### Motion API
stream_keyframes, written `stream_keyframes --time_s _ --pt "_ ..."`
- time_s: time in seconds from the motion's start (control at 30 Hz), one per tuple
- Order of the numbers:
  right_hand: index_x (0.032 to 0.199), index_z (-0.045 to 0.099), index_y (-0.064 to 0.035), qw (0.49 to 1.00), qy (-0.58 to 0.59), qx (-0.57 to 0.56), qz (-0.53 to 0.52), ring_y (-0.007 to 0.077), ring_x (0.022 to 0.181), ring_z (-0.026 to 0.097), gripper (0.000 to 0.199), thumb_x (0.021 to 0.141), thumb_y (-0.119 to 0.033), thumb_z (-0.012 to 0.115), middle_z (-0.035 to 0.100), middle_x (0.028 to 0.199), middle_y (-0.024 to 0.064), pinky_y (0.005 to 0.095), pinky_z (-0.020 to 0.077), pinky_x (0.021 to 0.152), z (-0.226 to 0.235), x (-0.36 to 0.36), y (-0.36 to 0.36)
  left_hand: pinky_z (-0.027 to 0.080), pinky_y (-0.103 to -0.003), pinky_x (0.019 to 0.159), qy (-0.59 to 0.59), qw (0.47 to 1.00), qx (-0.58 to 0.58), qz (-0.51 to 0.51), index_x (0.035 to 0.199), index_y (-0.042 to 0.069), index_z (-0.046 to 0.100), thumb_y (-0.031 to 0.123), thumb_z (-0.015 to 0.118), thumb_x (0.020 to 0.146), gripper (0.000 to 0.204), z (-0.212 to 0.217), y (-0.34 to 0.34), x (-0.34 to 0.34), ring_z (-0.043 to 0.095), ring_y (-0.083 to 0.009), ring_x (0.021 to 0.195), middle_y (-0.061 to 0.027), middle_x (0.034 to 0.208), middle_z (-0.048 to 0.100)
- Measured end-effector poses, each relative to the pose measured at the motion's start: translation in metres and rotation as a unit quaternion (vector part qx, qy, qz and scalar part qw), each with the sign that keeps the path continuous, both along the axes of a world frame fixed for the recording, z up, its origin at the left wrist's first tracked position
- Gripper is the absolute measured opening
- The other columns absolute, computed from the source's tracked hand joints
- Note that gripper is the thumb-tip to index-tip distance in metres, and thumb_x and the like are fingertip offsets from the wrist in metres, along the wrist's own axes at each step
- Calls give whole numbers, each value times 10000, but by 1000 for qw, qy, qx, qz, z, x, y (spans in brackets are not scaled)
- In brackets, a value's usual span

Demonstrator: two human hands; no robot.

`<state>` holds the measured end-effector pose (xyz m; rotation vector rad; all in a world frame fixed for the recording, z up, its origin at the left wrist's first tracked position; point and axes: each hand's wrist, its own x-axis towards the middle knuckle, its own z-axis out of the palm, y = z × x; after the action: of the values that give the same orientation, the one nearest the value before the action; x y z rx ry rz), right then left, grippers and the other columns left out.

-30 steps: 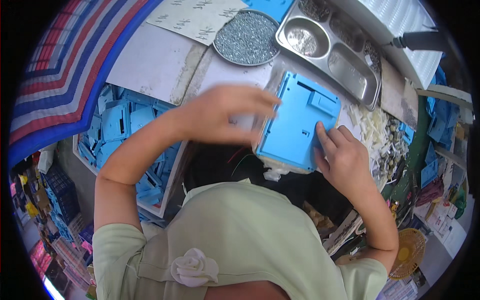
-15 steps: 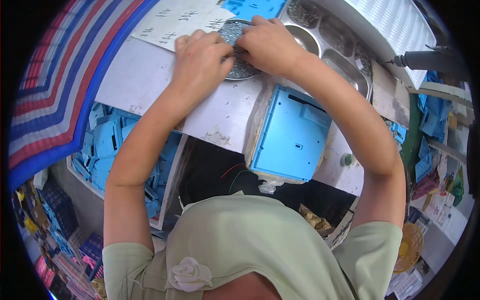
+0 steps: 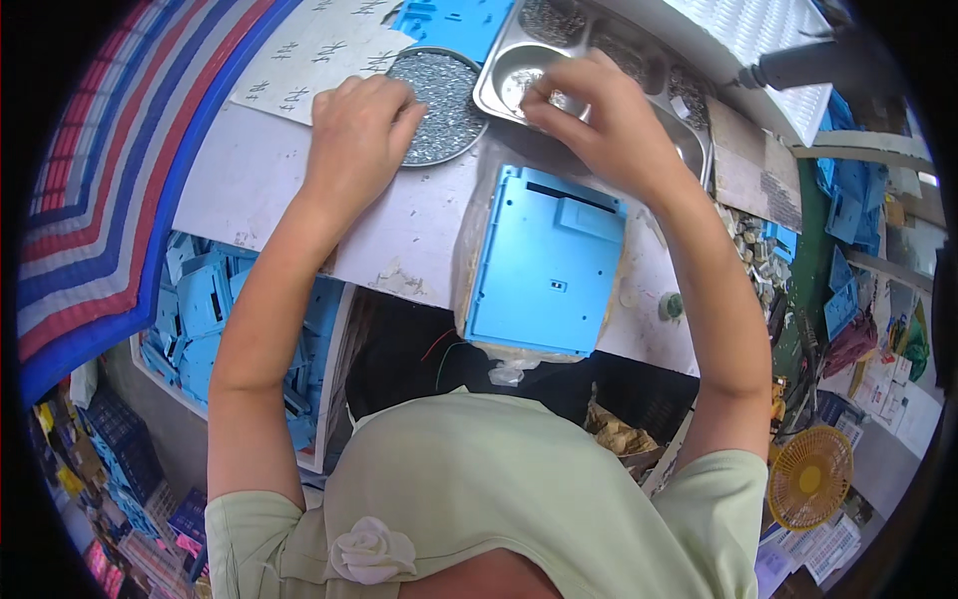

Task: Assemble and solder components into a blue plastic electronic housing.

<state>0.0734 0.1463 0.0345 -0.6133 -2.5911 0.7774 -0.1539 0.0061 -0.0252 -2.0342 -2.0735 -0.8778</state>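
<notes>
My left hand (image 3: pixel 357 135) rests at the left rim of a round metal dish (image 3: pixel 439 112) full of small silvery screws. Its fingers are curled toward the thumb, and whatever lies in them is hidden. Over the round well of a stainless steel compartment tray (image 3: pixel 490 92), my right hand (image 3: pixel 604 120) hangs with its fingertips pinched together. I cannot make out what the pinch holds. A flat blue plastic panel (image 3: pixel 544 270) lies in front of me between my forearms, near the table's front edge.
A sheet with handwriting (image 3: pixel 299 60) lies beyond my left hand. At the right hangs a dark power screwdriver (image 3: pixel 798 68) near a white ribbed panel (image 3: pixel 738 35). Below the table, at left, a crate holds several blue plastic parts (image 3: pixel 205 299). A small green-topped item (image 3: pixel 671 305) stands right of the panel.
My right hand has left the screw dish and moved right over the compartment tray. My left hand has drawn back to the dish's left rim. The view has shifted slightly.
</notes>
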Motion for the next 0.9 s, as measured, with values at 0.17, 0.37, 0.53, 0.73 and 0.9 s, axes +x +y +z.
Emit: stream_keyframes --time_s 0.17,0.37,0.53,0.73,0.9 --pt "941 722 7 982 12 -145 -118 175 878 640 137 868 -106 748 716 900 54 329 510 793 -1 98 -24 475 -371 710 -157 986 -21 -48 890 -6 661 83 690 901 94 19 -24 19 616 -283 793 -124 856 652" --pt "954 713 19 923 27 -328 -200 83 832 641 107 888 -60 743 710 869 23 239 510 765 -7 126 -35 494 -312 700 -346 932 -70 -83 929 -18 711 58 723 887 87 19 -36 51 652 -199 798 -85 864 685" --pt "1012 714 27 928 21 -318 -192 80 851 648 121 899 -17 722 719 901 19 234 514 782 -4 126 -33 513 -332 724 -343 927 -69 -139 918 -1 722 55 728 874 71 17 -30 65 667 -233 806 -97 865 700" --pt "1039 737 30 907 48 -353 -223 79 786 635 151 898 -22 747 711 861 18 224 495 727 -8 124 -38 519 -361 722 -281 938 -12 -204 903 24 736 42 739 845 61 8 -25 66 670 -257 798 -101 853 712" --pt "1018 745 41 903 67 -365 -217 85 754 631 141 898 -34 751 720 844 36 225 502 698 -15 124 -34 504 -279 693 -281 936 -36 -210 936 2 754 14 734 861 79 7 -24 62 660 -160 817 -82 908 719"
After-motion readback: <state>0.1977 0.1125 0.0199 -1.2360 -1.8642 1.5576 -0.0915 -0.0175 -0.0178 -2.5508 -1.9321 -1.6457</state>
